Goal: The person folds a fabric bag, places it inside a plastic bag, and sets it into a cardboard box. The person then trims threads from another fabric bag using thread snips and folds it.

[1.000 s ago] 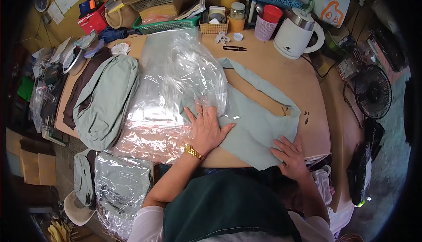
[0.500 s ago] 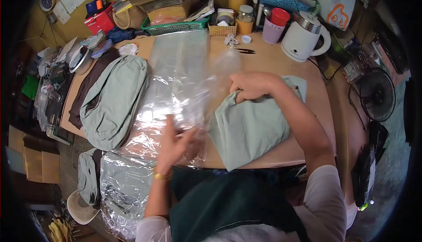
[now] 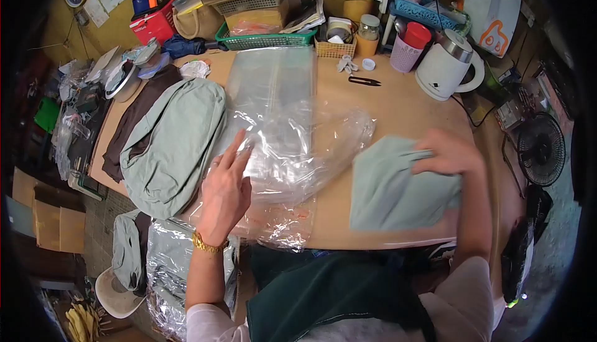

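Clear plastic bags (image 3: 273, 87) lie in a flat stack at the middle of the table, the top one puffed and crumpled toward the right. My left hand (image 3: 229, 186) is over the left edge of the plastic, palm down with its fingers spread, holding nothing. To the right, a folded pale green cloth (image 3: 398, 193) is under my right hand (image 3: 449, 152), whose thumb and fingers pinch its upper right part. A larger pale green fabric piece (image 3: 177, 143) rests at the left, beside the plastic.
Dark brown cloth (image 3: 127, 124) lies at the far left. Small black snips (image 3: 364, 81) and a white kettle (image 3: 443, 65) are at the back right, with a pink cup (image 3: 405, 55). A green basket (image 3: 264, 40) lines the back. Wrapped fabric (image 3: 180, 267) sits below the table edge.
My right hand has moved right and down with the green cloth, away from the plastic. My left hand has shifted left and slightly up. The top bag now spreads further right.
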A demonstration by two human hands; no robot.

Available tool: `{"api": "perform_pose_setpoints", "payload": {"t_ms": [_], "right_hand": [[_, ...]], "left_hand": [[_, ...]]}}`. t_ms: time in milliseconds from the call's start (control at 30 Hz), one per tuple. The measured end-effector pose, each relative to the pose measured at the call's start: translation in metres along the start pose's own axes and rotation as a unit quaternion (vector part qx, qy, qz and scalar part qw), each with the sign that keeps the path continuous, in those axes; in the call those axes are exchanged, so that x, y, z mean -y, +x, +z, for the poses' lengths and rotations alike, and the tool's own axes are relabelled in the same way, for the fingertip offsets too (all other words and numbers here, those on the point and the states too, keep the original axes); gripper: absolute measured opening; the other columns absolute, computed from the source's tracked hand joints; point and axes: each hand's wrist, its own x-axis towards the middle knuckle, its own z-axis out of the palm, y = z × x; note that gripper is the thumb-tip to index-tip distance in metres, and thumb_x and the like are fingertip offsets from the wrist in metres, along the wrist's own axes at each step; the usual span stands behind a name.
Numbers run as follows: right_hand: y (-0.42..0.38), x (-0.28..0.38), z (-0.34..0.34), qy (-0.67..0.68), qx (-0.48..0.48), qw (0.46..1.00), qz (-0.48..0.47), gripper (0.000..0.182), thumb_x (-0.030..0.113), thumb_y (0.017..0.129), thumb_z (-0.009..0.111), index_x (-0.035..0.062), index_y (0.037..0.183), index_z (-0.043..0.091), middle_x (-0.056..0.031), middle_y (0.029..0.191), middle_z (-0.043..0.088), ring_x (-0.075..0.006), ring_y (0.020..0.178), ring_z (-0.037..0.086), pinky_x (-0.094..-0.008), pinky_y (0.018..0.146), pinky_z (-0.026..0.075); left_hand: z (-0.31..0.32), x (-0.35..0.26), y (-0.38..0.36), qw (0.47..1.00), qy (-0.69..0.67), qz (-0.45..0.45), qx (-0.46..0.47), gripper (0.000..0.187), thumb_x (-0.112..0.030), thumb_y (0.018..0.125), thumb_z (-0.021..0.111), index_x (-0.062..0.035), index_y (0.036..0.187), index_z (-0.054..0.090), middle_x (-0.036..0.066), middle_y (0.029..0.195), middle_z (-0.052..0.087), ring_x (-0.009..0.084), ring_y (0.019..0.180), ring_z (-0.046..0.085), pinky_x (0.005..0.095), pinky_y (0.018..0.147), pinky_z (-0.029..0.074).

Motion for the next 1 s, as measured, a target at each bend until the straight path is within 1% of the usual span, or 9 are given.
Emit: {"api": "perform_pose_setpoints", "payload": {"t_ms": [133, 200, 433, 533, 633, 667, 833, 933, 1000], "right_hand": [[-0.080, 0.039, -0.009, 0.083, -0.270, 0.956, 0.074, 0.016, 0.010, 0.076, 0.070, -0.0025, 0.085, 0.067, -0.0169, 0.071, 0.064, -0.0224, 0.061, 0.060, -0.0334, 0.061, 0.046], [-0.091, 0.060, 0.005, 0.059, -0.457, 0.881, 0.110, 0.018, 0.009, 0.077, 0.071, -0.0031, 0.090, 0.068, -0.0165, 0.076, 0.066, -0.0232, 0.065, 0.062, -0.0321, 0.062, 0.048], [-0.021, 0.074, 0.059, -0.009, -0.423, 0.906, -0.017, 0.022, 0.008, 0.079, 0.070, -0.0018, 0.098, 0.065, -0.0192, 0.085, 0.064, -0.0335, 0.074, 0.064, -0.0369, 0.064, 0.050], [0.036, 0.054, 0.054, 0.170, -0.412, 0.894, -0.042, 0.024, 0.007, 0.080, 0.068, -0.0013, 0.101, 0.063, -0.0171, 0.096, 0.066, -0.0330, 0.088, 0.065, -0.0380, 0.075, 0.051], [0.085, 0.031, 0.075, 0.452, -0.348, 0.822, -0.006, 0.027, 0.008, 0.082, 0.065, -0.0023, 0.107, 0.060, -0.0160, 0.103, 0.065, -0.0288, 0.096, 0.063, -0.0372, 0.082, 0.050], [0.099, 0.027, 0.084, 0.491, -0.359, 0.794, -0.002, 0.028, 0.008, 0.083, 0.065, -0.0025, 0.107, 0.060, -0.0155, 0.104, 0.065, -0.0278, 0.096, 0.063, -0.0369, 0.083, 0.049], [0.124, 0.024, 0.098, 0.469, -0.577, 0.667, -0.036, 0.030, 0.009, 0.085, 0.063, -0.0038, 0.112, 0.057, -0.0127, 0.106, 0.064, -0.0226, 0.097, 0.060, -0.0353, 0.086, 0.047], [0.122, 0.024, 0.083, 0.396, -0.682, 0.610, -0.080, 0.032, 0.010, 0.087, 0.062, -0.0045, 0.114, 0.055, -0.0111, 0.108, 0.063, -0.0194, 0.098, 0.058, -0.0344, 0.088, 0.045], [0.114, 0.035, 0.068, 0.430, -0.681, 0.582, -0.108, 0.033, 0.010, 0.088, 0.061, -0.0050, 0.116, 0.054, -0.0100, 0.109, 0.062, -0.0174, 0.099, 0.057, -0.0338, 0.089, 0.044]], "left_hand": [[-0.013, -0.031, 0.029, 0.997, -0.010, 0.059, 0.057, 0.084, 0.012, 0.063, 0.049, -0.0114, 0.143, 0.038, 0.015, 0.154, 0.025, 0.0382, 0.105, 0.058, 0.0406, 0.080, 0.051], [-0.017, -0.051, 0.048, 0.994, -0.015, 0.075, 0.075, 0.085, 0.012, 0.063, 0.049, -0.0116, 0.144, 0.036, 0.017, 0.154, 0.024, 0.0391, 0.103, 0.058, 0.0418, 0.079, 0.051], [-0.019, -0.129, 0.106, 0.970, -0.033, 0.241, -0.015, 0.086, 0.010, 0.068, 0.053, -0.0119, 0.147, 0.029, 0.020, 0.154, 0.020, 0.0439, 0.109, 0.056, 0.0426, 0.075, 0.054], [-0.007, -0.155, 0.106, 0.937, 0.060, 0.345, 0.009, 0.059, -0.001, 0.079, 0.055, 0.0004, 0.136, 0.041, 0.018, 0.151, 0.027, 0.0467, 0.122, 0.048, 0.0388, 0.074, 0.059], [-0.011, -0.164, 0.095, 0.914, 0.151, 0.373, 0.042, 0.049, -0.003, 0.084, 0.051, 0.0065, 0.131, 0.045, 0.015, 0.149, 0.031, 0.0460, 0.122, 0.048, 0.0344, 0.067, 0.060], [-0.009, -0.163, 0.089, 0.916, 0.140, 0.373, 0.045, 0.053, 0.003, 0.074, 0.054, 0.0083, 0.127, 0.047, 0.014, 0.153, 0.025, 0.0443, 0.129, 0.042, 0.0344, 0.068, 0.060], [-0.010, -0.141, 0.057, 0.909, 0.107, 0.399, 0.052, 0.042, -0.007, 0.080, 0.064, 0.0058, 0.119, 0.053, 0.017, 0.148, 0.032, 0.0431, 0.128, 0.043, 0.0371, 0.074, 0.059], [0.002, -0.097, 0.069, 0.855, -0.087, 0.339, -0.382, 0.048, -0.014, 0.073, 0.079, 0.0025, 0.112, 0.056, 0.024, 0.130, 0.046, 0.0359, 0.112, 0.055, 0.0410, 0.085, 0.050], [0.010, -0.082, 0.079, 0.866, -0.178, 0.210, -0.417, 0.038, -0.011, 0.071, 0.080, -0.0005, 0.101, 0.058, 0.021, 0.112, 0.056, 0.0331, 0.101, 0.060, 0.0392, 0.084, 0.047]]}}
